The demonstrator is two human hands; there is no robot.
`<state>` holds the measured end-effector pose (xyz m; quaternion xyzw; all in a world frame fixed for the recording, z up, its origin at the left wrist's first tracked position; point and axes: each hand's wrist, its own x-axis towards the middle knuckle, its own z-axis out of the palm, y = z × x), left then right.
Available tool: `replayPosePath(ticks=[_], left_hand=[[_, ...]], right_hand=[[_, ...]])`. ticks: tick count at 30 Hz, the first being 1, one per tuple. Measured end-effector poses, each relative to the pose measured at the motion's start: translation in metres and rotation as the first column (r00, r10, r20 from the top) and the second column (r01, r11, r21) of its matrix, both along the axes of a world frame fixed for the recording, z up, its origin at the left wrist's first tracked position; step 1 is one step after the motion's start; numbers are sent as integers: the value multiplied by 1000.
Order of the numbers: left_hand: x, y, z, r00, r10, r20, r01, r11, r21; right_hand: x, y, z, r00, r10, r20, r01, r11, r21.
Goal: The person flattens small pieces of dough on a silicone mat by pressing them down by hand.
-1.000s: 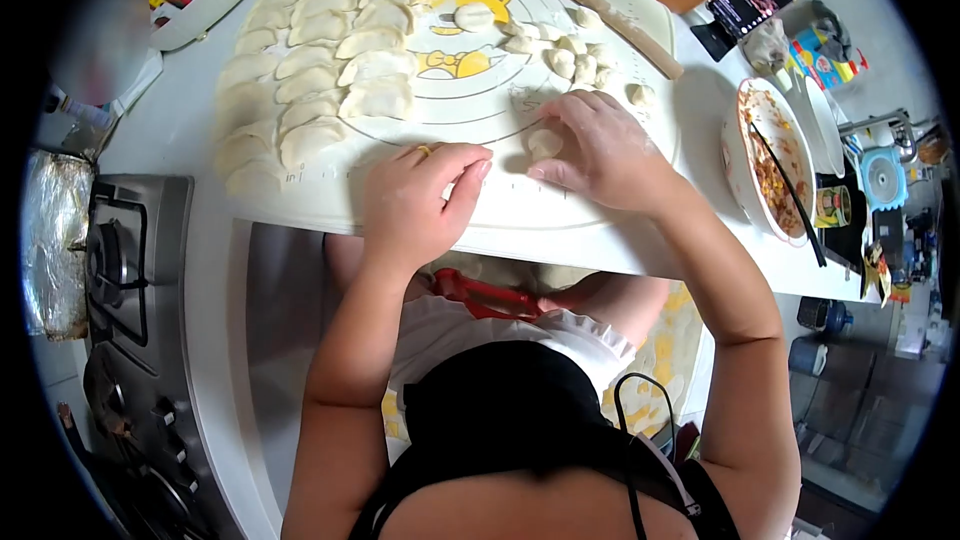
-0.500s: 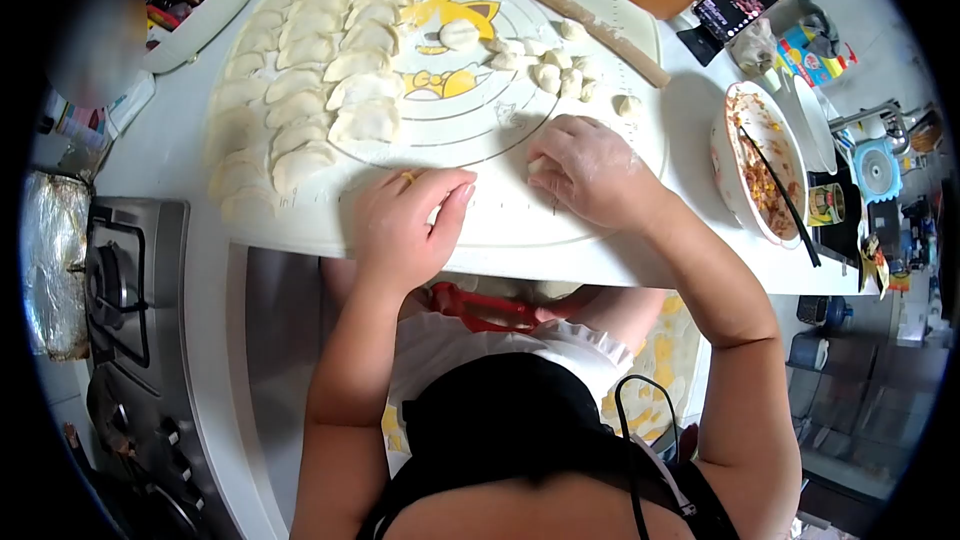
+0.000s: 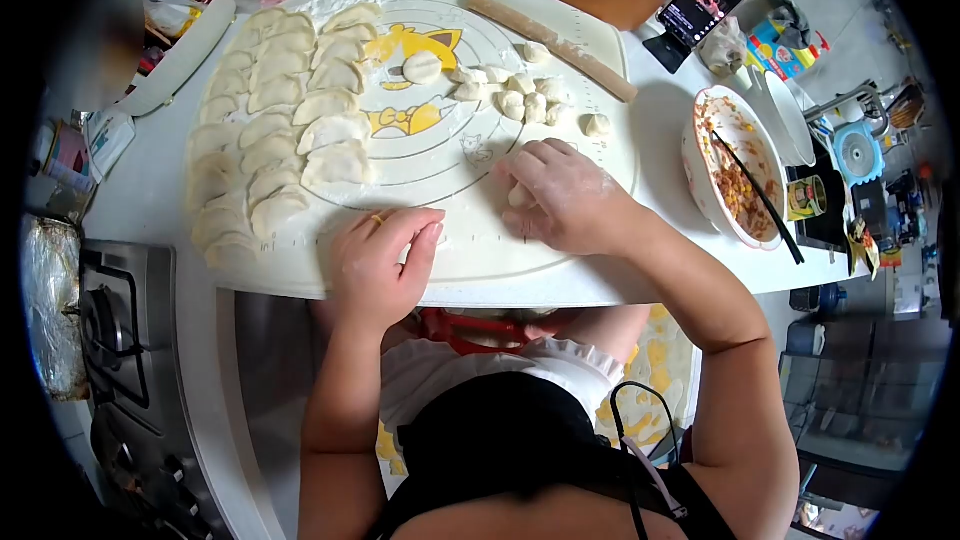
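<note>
Cupping one dough piece (image 3: pixel 519 197) against the mat (image 3: pixel 455 258) near the tabletop's (image 3: pixel 655 288) front edge.
With my right hand (image 3: pixel 565 202) I hold the piece in narrow, curved fingers, palm down, presumably so that the mat supports it from below. My left hand (image 3: pixel 378 268) rests beside the front edge, fingers curled and thumb close in; I cannot tell whether they enclose anything. Folded dumplings (image 3: pixel 335 130) lie in close rows at the mat's left, apparently to separate them from the loose dough lumps (image 3: pixel 512 104) right of centre. The rolling pin (image 3: pixel 550 48) lies diagonally at the far right, likely placed outside the hands' working area. Chopsticks (image 3: pixel 762 193) lean on the rim of the filling bowl (image 3: pixel 697 178), probably so their handles stay clean.
</note>
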<state>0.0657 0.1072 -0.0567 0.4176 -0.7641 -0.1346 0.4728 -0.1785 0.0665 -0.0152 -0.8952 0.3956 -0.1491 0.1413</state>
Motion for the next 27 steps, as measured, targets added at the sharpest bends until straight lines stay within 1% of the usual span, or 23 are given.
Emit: replayPosePath(ticks=[2,3,5,6,8,9,12,14,16,18,21,26,27], left_hand=[[0,0,3,1000,-4,7,4,1000,9],[0,1,3,1000,-2,12,2,1000,18],[0,1,2,1000,3,1,-3,1000,29],[-1,2,1,1000,0,-4,1,999,44],[-2,2,0,1000,-2,1,2,999,49],[-1,2,1,1000,9,7,-10,999,54],[1,3,3,1000,16,10,-17,998,66],[0,3,3,1000,21,-10,-21,999,50],[-1,2,1,1000,1,-15,0,999,38],[-2,1,0,1000,-11,-17,12,1000,23],[0,0,2,999,-35,2,35,998,47],[0,2,2,1000,-24,-1,24,1000,-1],[-1,2,2,1000,-13,-2,13,1000,-7]], right_hand=[[-1,-4,-5,997,32,-74,-30,999,17],[2,-3,-1,997,31,-74,-30,999,16],[10,-2,8,997,52,-53,-62,976,-209],[15,-2,5,998,43,-51,-53,977,-205],[30,-10,-4,982,189,-25,-185,913,-364],[34,-15,-8,974,206,-100,-226,930,-289],[35,-21,-26,968,214,-134,-245,926,-288],[34,-22,-30,963,219,-160,-254,934,-252],[36,-20,-31,961,185,-207,-228,951,-210],[35,-21,-32,959,184,-217,-225,957,-184],[35,-23,-31,955,192,-227,-230,961,-155],[33,-24,-30,950,206,-234,-240,962,-129],[31,-28,-31,965,209,-160,-230,966,-119]])
